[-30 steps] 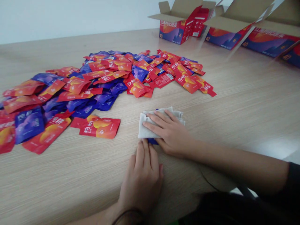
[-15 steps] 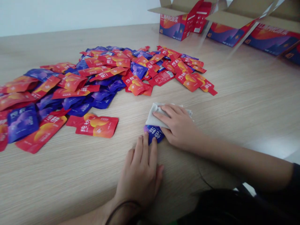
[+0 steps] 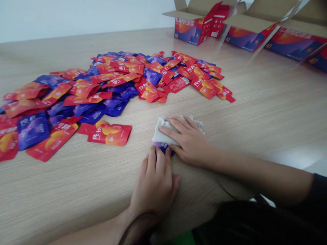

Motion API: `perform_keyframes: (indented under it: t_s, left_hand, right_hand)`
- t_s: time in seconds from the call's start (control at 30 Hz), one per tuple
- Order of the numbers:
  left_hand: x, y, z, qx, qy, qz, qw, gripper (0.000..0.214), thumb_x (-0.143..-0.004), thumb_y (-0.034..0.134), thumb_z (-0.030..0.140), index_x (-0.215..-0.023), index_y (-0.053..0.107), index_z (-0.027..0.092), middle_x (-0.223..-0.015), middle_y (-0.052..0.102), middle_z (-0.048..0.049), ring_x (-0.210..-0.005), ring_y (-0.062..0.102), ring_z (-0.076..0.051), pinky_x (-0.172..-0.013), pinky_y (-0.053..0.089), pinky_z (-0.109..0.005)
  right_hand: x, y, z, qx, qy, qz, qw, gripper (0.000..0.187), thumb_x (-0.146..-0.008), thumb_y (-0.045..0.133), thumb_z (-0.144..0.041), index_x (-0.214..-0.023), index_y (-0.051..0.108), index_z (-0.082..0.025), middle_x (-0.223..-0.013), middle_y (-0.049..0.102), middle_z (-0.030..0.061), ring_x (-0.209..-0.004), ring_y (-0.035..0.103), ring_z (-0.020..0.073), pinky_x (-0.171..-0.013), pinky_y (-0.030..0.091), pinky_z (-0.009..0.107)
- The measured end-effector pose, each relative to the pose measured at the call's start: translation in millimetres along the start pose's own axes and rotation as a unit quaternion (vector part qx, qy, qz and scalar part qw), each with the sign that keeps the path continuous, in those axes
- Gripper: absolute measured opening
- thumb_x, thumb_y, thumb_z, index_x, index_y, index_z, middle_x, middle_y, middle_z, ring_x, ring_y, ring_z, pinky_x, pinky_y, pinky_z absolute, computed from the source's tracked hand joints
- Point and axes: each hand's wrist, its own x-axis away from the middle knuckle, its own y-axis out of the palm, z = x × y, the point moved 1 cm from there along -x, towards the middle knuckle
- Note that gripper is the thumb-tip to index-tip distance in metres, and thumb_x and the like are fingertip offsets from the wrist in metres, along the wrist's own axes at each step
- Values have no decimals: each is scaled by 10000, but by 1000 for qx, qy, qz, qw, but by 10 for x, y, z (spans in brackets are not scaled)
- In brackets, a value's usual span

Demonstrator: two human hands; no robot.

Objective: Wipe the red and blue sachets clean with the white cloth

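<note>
A blue-purple pouch (image 3: 165, 147) with white lettering lies flat on the table in front of me, mostly covered. My left hand (image 3: 155, 180) presses its fingertips on the pouch's near end, the fingers extended side by side and the thumb apart. Over the rest of the pouch lies a folded whitish ribbed cloth (image 3: 159, 131). My right hand (image 3: 187, 139) holds this cloth down from above, its fingers spread across it. A red-orange pouch (image 3: 109, 133) lies by itself to the left of my hands.
A heap of red and blue pouches (image 3: 102, 81) stretches across the left and middle of the wood-grain table (image 3: 84, 190). Along the back right stand several printed cartons with raised flaps, among them a red-blue carton (image 3: 187, 32). A pale wall (image 3: 76, 17) rises behind.
My right hand and the cloth have slid to the left and slightly nearer, covering more of the blue pouch. My left fingertips stay on its near end, a little more bent.
</note>
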Motion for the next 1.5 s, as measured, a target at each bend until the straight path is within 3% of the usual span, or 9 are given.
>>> perform_keyframes:
  t_s: [0.13,0.27,0.5,0.7,0.83,1.0,1.2,1.37,1.5]
  left_hand:
    - [50,-12,26,-15,6,3,1000,660,-910,468,496,-1318,516,-21,-1311,556,-332,-1203,565,-437,-890,527,-480]
    - [111,-8,61,-27,14,6,1000,812,-888,425,636,-1232,557,-87,-1254,576,-372,-1186,576,-452,-938,504,-494]
    - [105,35,63,-17,-5,6,1000,741,-904,420,509,-1345,469,-84,-1393,474,-347,-1258,526,-433,-945,506,-480]
    - [119,32,71,-1,-19,-1,1000,685,-905,427,447,-1340,483,-80,-1392,473,-350,-1283,489,-458,-947,499,-501]
    - [102,21,67,-7,-14,6,1000,647,-902,423,397,-1332,492,-80,-1398,469,-344,-1255,523,-444,-917,517,-487]
    - [104,19,62,-20,-3,10,1000,614,-899,413,374,-1273,541,-95,-1312,558,-334,-1238,542,-436,-909,520,-479]
    - [108,37,49,-2,-16,0,1000,631,-896,410,350,-1358,469,-76,-1430,442,-319,-1278,504,-435,-910,508,-486]
    - [110,39,43,15,-19,-5,1000,644,-891,429,383,-1344,488,-71,-1407,475,-317,-1300,479,-441,-929,491,-496]
    - [115,24,43,1,-16,0,1000,633,-892,420,357,-1349,479,-78,-1431,438,-324,-1277,502,-442,-904,505,-489]
  right_hand:
    - [-5,0,-18,17,63,9,998,508,-956,470,-328,-1449,467,-206,-1508,389,170,-1391,324,339,-1138,227,559]
    - [25,21,-202,4,-19,-13,1000,495,-962,465,-362,-1433,481,-211,-1527,372,166,-1420,279,326,-1157,164,570]
    - [-70,-30,12,24,81,9,996,497,-980,419,-382,-1436,485,-195,-1463,452,171,-1349,376,336,-1113,262,549]
    - [-39,-49,-61,6,1,-20,1000,479,-962,465,-371,-1417,507,-227,-1460,456,153,-1357,364,315,-1123,236,538]
    - [-42,-24,-40,27,85,16,996,490,-973,437,-374,-1425,498,-197,-1455,445,190,-1345,370,344,-1091,278,548]
    - [-21,6,-136,-4,-28,-20,999,481,-970,451,-355,-1436,475,-235,-1525,389,141,-1408,303,296,-1156,161,545]
    - [-62,-27,37,8,99,8,995,486,-988,405,-367,-1447,469,-221,-1488,427,164,-1364,373,314,-1123,249,536]
    - [-45,-22,-45,-8,-12,-25,1000,472,-979,431,-367,-1435,475,-251,-1532,388,121,-1418,300,280,-1162,169,536]
    - [-51,-26,15,2,82,3,997,485,-989,403,-365,-1450,464,-225,-1513,408,146,-1387,355,299,-1141,226,534]
